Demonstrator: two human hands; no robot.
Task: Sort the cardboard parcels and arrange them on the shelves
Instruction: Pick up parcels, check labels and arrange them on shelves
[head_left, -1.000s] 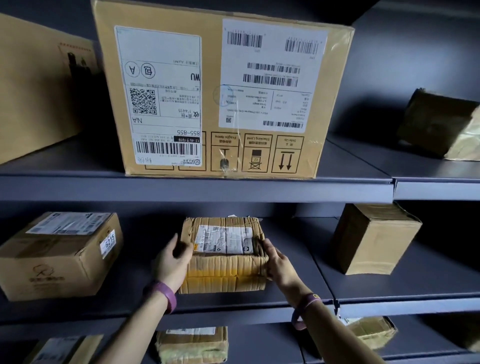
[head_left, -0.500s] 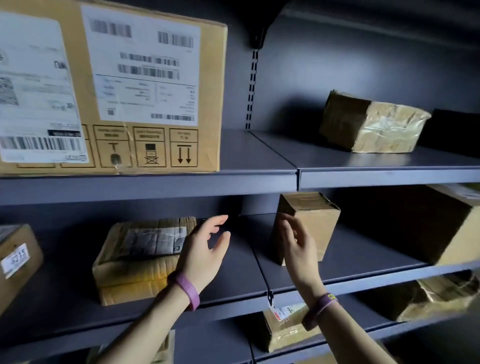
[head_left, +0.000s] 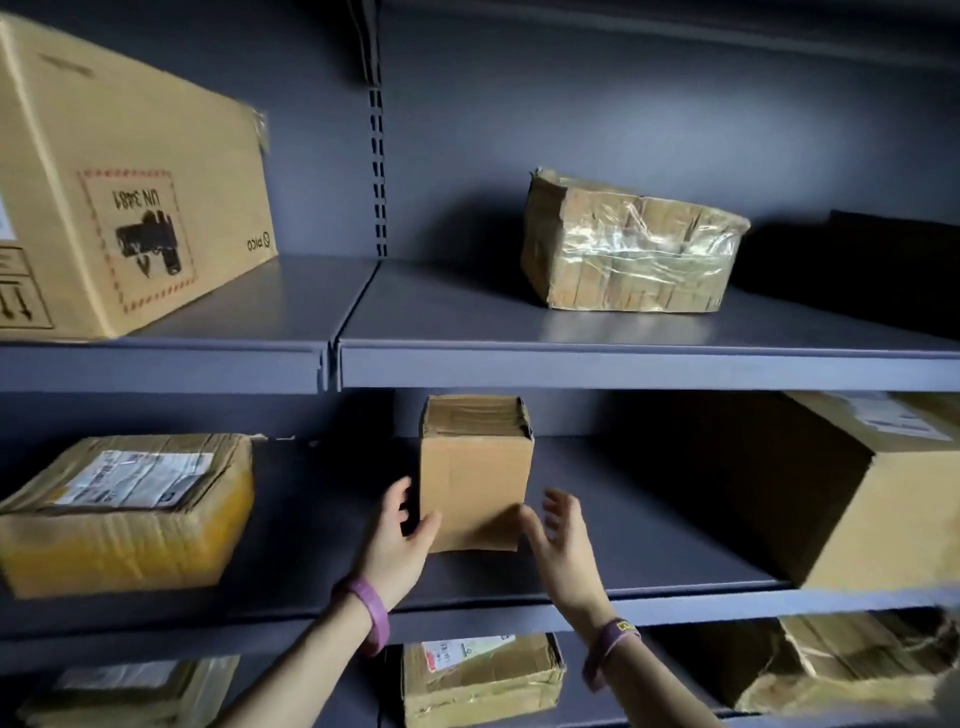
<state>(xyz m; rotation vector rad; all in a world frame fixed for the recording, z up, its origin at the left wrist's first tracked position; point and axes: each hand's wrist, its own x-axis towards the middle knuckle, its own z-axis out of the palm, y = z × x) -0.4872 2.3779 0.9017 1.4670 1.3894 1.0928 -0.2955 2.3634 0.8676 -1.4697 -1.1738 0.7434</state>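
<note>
A small upright cardboard parcel (head_left: 475, 478) stands on the middle shelf (head_left: 649, 561), just right of the shelf joint. My left hand (head_left: 397, 545) is at its lower left corner, thumb lying on the front face and fingers beside the left side. My right hand (head_left: 563, 543) hovers at the lower right corner, fingers spread, with no clear contact. A flat taped parcel with a white label (head_left: 124, 512) lies on the same shelf to the left, apart from both hands.
The upper shelf (head_left: 467, 358) carries a big carton (head_left: 119, 197) at left and a tape-wrapped parcel (head_left: 628, 247) at right. A large box (head_left: 862, 493) fills the middle shelf's right end. More parcels, one of them a labelled parcel (head_left: 480, 675), lie on the bottom shelf.
Both hands let go of the flat labelled parcel and moved right to the small upright parcel. My view swung right with them.
</note>
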